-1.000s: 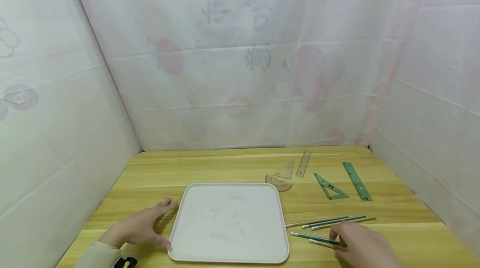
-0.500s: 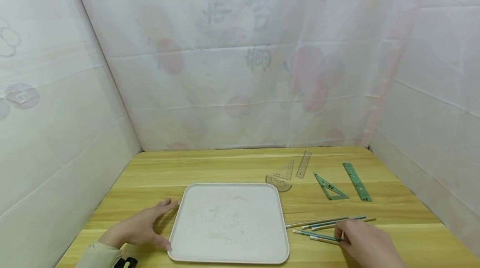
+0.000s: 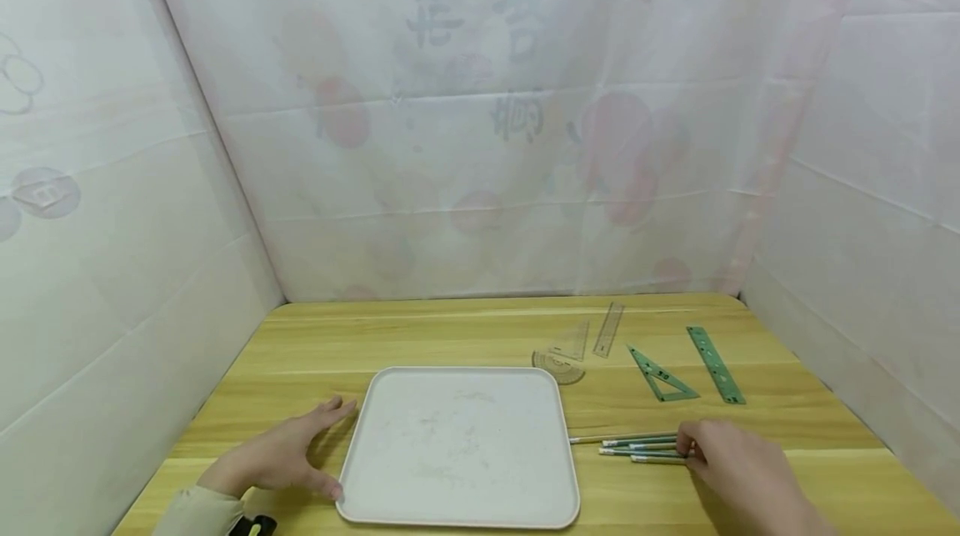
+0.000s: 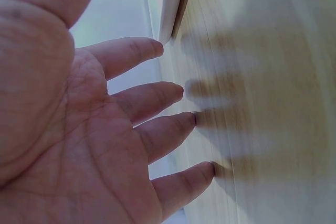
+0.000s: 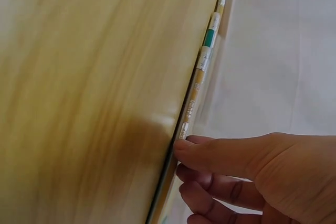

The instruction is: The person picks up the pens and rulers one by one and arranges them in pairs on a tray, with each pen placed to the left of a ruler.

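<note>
Pinch grip of the right hand (image 3: 738, 469) on the pencils (image 3: 648, 453)

Thumb and curled fingers of the right hand grasp the pencils at the surface of the table (image 3: 420, 336), to the right of the tray (image 3: 457, 444); five pale-tipped ends point toward the tray in a staggered row, the leftmost at or just beside its right rim; the hand hides the far ends, so how many pencils lie within the pinch cannot be told. The left hand (image 3: 281, 453) grasps nothing; its fingers are spread, with the thumb at the tray's near left corner.

Handling, judged from appearance: the pencils should be light, stiff and fairly robust, yet smooth and apt to roll or slide past one another; the middle of the bundle offers the best hold, thumb opposing fingers across all the barrels, so that none slips out.

Writing: the right wrist view shows fine print on the barrels, too small to read; the green set square (image 3: 660, 373) and green ruler (image 3: 715, 363) carry dark marks, likewise illegible; the back cloth (image 3: 465, 152) bears large, faded Chinese characters; no brand can be made out.
</note>
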Motion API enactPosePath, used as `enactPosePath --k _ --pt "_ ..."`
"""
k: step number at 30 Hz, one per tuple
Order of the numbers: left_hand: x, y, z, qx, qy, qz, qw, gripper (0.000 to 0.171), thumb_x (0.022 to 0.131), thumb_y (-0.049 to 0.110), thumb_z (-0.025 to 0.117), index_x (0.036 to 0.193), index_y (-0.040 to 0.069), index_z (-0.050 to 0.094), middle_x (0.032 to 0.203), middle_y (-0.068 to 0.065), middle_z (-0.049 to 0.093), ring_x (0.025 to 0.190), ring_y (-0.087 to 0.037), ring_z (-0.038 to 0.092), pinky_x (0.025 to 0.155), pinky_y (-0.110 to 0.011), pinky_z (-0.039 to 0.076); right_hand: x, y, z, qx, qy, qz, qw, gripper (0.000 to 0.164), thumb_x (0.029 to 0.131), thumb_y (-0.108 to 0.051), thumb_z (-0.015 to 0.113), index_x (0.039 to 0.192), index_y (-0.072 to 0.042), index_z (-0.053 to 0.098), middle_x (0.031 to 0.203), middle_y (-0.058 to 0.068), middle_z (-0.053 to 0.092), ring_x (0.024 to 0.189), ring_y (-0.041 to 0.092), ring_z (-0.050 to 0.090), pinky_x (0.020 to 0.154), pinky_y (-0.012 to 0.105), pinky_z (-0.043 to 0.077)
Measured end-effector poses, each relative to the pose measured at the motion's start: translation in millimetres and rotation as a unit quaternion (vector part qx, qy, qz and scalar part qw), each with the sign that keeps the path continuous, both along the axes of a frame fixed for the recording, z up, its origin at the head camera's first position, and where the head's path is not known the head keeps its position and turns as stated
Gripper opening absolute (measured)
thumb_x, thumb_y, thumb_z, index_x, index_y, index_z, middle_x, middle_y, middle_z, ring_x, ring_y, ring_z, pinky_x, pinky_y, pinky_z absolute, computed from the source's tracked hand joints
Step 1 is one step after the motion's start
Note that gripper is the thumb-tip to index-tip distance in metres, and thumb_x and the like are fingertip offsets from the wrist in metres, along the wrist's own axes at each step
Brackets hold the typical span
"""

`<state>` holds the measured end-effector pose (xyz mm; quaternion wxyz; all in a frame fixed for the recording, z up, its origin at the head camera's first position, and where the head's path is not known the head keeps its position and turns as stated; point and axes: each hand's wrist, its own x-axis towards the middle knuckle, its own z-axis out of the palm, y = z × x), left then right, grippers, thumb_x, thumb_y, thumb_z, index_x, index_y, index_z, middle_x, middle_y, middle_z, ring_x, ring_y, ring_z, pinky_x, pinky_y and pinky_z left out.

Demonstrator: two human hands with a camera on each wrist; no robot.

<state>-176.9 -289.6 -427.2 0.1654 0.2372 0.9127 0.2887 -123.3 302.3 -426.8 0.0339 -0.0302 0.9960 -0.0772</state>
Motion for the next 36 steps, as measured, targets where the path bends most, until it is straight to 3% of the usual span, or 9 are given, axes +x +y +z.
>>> enactPosePath --k 10,36 --pt "0.7 0 0.2 0.008 0.004 -0.006 0.9999 0.116 0.076 0.038 0.097 0.165 -0.001 0.035 0.168 -0.045 0.022 0.150 -0.072 0.026 0.113 -0.085 0.031 -4.4 4 5.3 -0.005 0.001 -0.011 1.000 0.031 0.093 -0.005 0.078 0.076 -0.023 0.060 0.072 -0.008 0.055 0.070 0.015 0.048 0.059 0.035 0.042" --pt "5.4 0 -0.6 0.010 0.020 0.003 0.9998 0.115 0.075 0.040 0.097 0.164 0.001 0.038 0.168 -0.043 0.026 0.150 -0.070 0.030 0.115 -0.083 0.032 -8.0 16 -0.9 -0.040 0.003 -0.029 0.999 0.017 0.098 -0.021 0.078 0.083 -0.022 0.069 0.075 -0.005 0.058 0.070 0.015 0.049 0.061 0.034 0.042"
